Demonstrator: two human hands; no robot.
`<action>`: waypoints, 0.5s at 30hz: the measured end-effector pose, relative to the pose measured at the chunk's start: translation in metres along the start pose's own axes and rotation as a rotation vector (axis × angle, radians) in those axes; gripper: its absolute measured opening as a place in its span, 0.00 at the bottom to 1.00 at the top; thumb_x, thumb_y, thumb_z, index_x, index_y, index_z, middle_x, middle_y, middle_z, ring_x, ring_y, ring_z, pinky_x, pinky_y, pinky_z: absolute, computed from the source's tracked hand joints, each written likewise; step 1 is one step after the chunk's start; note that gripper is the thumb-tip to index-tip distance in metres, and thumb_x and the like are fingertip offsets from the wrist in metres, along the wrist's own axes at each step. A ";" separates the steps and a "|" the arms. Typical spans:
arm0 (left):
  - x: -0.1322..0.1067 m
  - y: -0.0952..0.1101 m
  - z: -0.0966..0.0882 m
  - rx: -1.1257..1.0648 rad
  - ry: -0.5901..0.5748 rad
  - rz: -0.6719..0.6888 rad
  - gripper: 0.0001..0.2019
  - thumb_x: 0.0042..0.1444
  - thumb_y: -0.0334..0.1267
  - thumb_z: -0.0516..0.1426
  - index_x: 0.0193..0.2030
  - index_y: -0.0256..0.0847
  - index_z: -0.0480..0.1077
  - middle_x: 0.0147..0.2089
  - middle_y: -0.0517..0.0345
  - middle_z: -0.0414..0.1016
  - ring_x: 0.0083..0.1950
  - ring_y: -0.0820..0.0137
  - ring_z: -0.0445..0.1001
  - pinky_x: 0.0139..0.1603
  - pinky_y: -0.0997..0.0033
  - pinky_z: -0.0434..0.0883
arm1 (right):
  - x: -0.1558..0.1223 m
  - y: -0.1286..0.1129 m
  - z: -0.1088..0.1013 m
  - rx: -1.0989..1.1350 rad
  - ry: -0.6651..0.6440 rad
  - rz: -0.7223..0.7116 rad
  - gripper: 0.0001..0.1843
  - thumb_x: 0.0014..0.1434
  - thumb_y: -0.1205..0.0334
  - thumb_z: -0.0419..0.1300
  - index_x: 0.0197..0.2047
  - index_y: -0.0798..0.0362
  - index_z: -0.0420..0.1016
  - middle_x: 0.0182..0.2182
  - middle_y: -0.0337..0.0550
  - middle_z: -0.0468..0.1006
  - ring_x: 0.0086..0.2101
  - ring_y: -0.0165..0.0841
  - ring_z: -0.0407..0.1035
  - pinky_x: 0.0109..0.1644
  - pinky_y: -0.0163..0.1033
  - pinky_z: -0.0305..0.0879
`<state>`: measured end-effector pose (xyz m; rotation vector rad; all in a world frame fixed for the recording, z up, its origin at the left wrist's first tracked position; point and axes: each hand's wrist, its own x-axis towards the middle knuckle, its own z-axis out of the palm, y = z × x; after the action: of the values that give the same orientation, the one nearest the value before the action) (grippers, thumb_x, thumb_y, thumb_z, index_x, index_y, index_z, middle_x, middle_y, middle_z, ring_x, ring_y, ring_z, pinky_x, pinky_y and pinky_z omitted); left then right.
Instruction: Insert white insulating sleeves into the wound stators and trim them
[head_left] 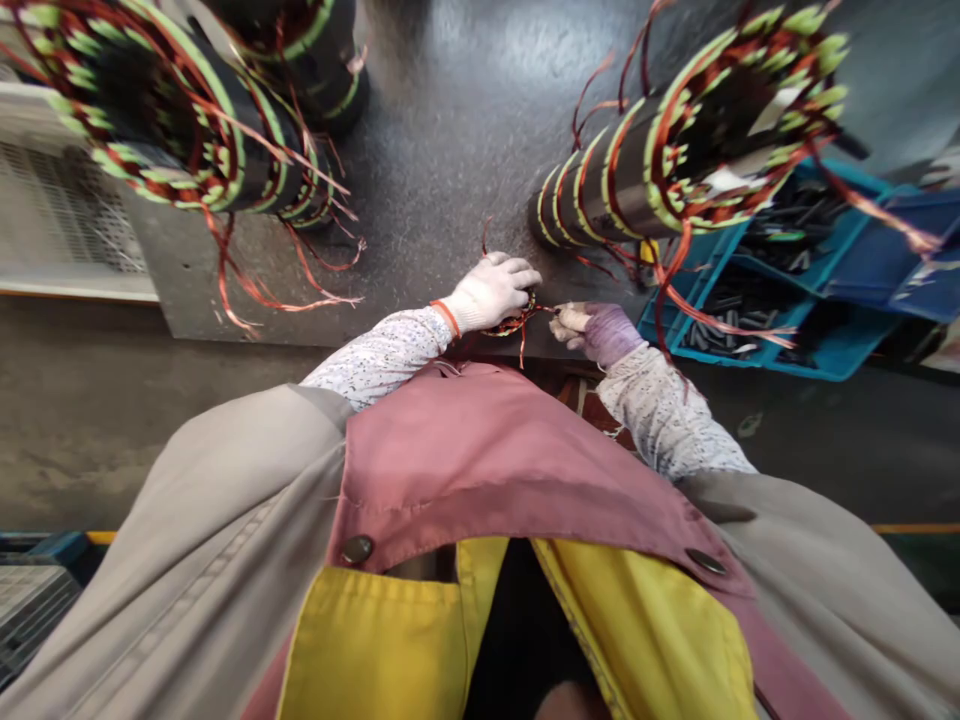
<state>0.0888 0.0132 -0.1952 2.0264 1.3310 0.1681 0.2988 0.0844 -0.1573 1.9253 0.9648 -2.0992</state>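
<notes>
Left hand (489, 293), white knit glove, orange band at the wrist: fingers curled closed around a small bundle of red copper wire (516, 323). Right hand (597, 334), glove stained purple across the back: fingers pinched together on a thin strand (556, 311) running out from the bundle; too fine to tell whether it is wire or a tool tip.

Bundle sits between the two hands, just over the near edge of the dark speckled table (450, 130), with a few loose ends hanging below the fingers.

Ahead and to the right of the fingers, close by: a wound electric motor stator (660, 170) lying on its side, dark core, green and red windings, long copper leads splaying out. One lead end reaches down near the right fingers.

Ahead and to the left, well apart from the fingers: a second stator (176, 120) with copper leads trailing over the table, a third (319, 70) just behind it.

Farther right of the fingers: a blue compartment tray (780, 300) holding small dark parts, partly under the nearer stator's leads.

Below the fingers: patterned sleeves (379, 355), a pink apron (495, 450) with yellow lining.
</notes>
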 end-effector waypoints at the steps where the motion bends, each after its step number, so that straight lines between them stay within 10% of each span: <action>1: 0.000 0.000 0.000 -0.010 -0.001 -0.003 0.14 0.66 0.41 0.54 0.48 0.41 0.80 0.67 0.52 0.71 0.68 0.52 0.66 0.65 0.45 0.62 | -0.001 -0.003 0.000 -0.015 0.000 0.003 0.15 0.50 0.61 0.75 0.32 0.57 0.75 0.24 0.41 0.78 0.20 0.23 0.68 0.16 0.25 0.59; 15: 0.003 0.004 -0.004 0.017 -0.034 -0.006 0.15 0.67 0.40 0.52 0.49 0.39 0.80 0.66 0.50 0.71 0.67 0.51 0.66 0.63 0.45 0.63 | 0.000 -0.013 0.023 -0.400 0.070 -0.262 0.08 0.50 0.68 0.73 0.36 0.53 0.83 0.24 0.38 0.81 0.22 0.29 0.71 0.27 0.34 0.72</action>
<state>0.0914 0.0167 -0.1906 2.0304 1.3218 0.1196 0.2729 0.0828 -0.1527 1.7520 1.5877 -1.7824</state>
